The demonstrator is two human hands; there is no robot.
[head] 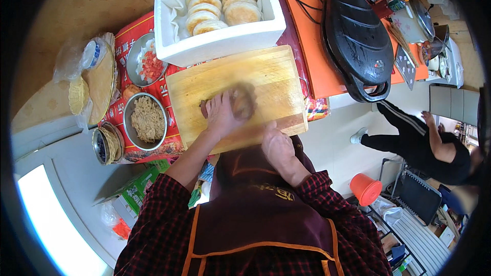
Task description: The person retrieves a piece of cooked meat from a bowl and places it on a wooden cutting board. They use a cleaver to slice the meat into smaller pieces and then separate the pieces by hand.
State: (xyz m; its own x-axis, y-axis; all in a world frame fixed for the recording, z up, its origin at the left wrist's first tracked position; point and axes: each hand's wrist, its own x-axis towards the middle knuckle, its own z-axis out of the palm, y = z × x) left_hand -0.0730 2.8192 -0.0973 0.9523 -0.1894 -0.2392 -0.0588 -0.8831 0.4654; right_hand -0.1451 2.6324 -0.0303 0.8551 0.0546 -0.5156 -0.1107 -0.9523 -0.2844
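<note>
My left hand (222,113) presses down on dark brown food, probably cooked meat (245,103), on a wooden cutting board (234,69). The food shows on both sides of my fingers, and its right part is blurred. My right hand (278,145) is curled at the board's near edge, its thumb pointing forward. Whatever it may be gripping is too blurred to make out. Just beyond the board, a white foam box (222,42) lined with cloth holds several round flatbreads (241,13).
Left stand a metal bowl of shredded food (147,119) and one of chopped red and white pieces (149,65). A black electric griddle (358,46) sits on an orange surface (307,46) at right. Beyond it, a person (418,142) stands near a red bucket (365,189).
</note>
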